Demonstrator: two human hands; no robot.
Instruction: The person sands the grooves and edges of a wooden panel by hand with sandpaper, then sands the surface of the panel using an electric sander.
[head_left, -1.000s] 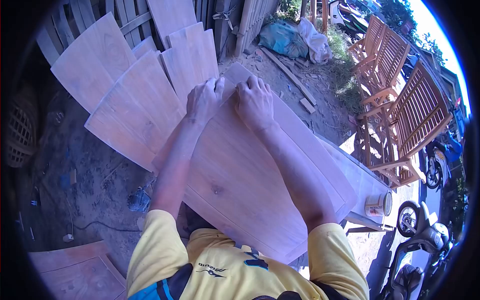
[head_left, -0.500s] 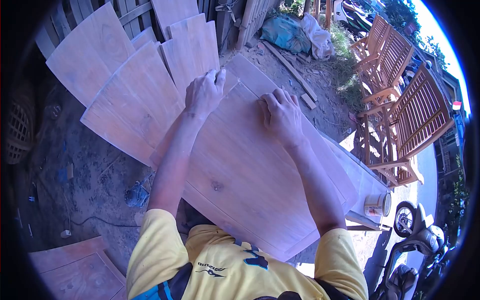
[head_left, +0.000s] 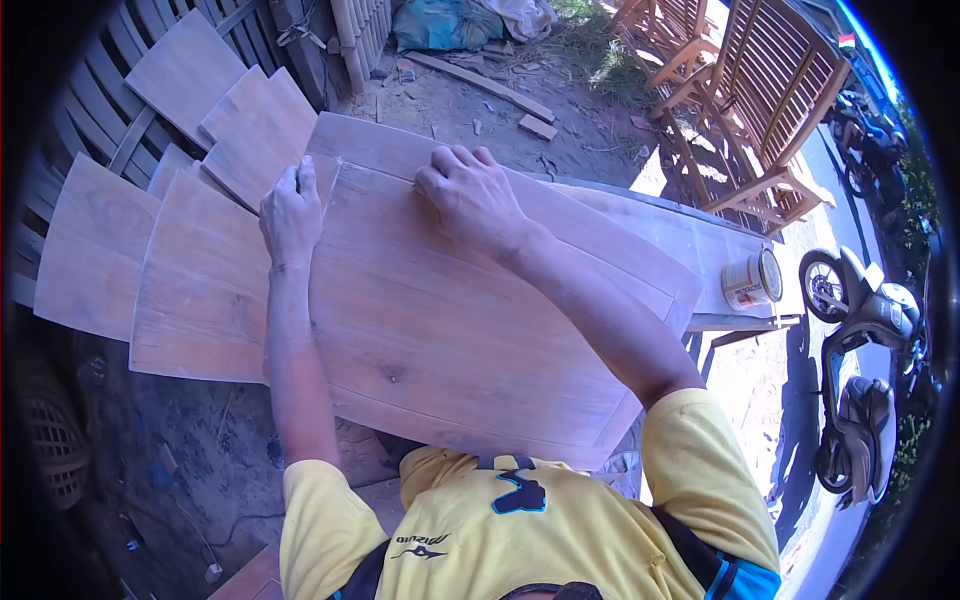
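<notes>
A large wooden panel, pale reddish-brown with a framed border and a small dark knot, lies at a slant in front of my body. My left hand is closed at the panel's left edge, the thumb pointing up along it; part of its fingers is hidden. On the panel's upper part rests my right hand, its fingers curled down against the wood. Whatever lies beneath those fingers is hidden. Pale dust coats my left fingers.
Several loose wooden panels lean against a slatted fence at left. A paint can stands on a board at right. Slatted wooden chairs, a parked motorbike and a plank are farther off.
My view has turned, so the panel and surroundings appear rotated and shifted left. My right hand is still on the panel, a little farther from its left end; my left hand stays at the edge.
</notes>
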